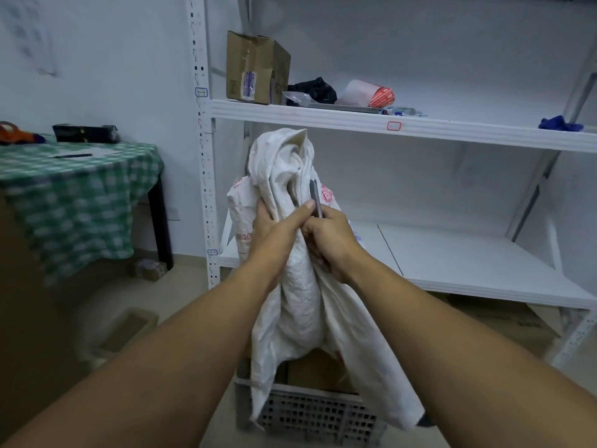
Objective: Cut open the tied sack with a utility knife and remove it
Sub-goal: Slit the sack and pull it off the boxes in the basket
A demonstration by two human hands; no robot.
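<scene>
The sack point(300, 305) is hanging limp at centre, bunched near its top betw. both hands. Its lower end is trailing down over a grey slotted crate point(310, 412) w/ a brown carton point(318, 371) inside.

Left hand point(274, 231) is gripping a fistful of the cloth, thumb lying along a fold. Right hand point(329, 240) is clenching the utility knife point(315, 197), its slim grey tip pointing up just beside the bunched top; can't tell if the blade is out.

Prob. the removal stage: the sack is looking slack & mostly off the load. To do it well:
- be keeping the knife tip angled away from the left thumb
- be lifting straight up so the hem is clearing the crate rim
- retract the blade first if poss.

Material is white woven plastic, crinkly & matte, w/ faint red print and a frayed lower edge. It's likely slippery, so a full-fist grip suits.

Far & right, white metal shelving point(420, 127) is standing against the wall. A green checked tablecloth point(74, 189) is showing at left.
</scene>
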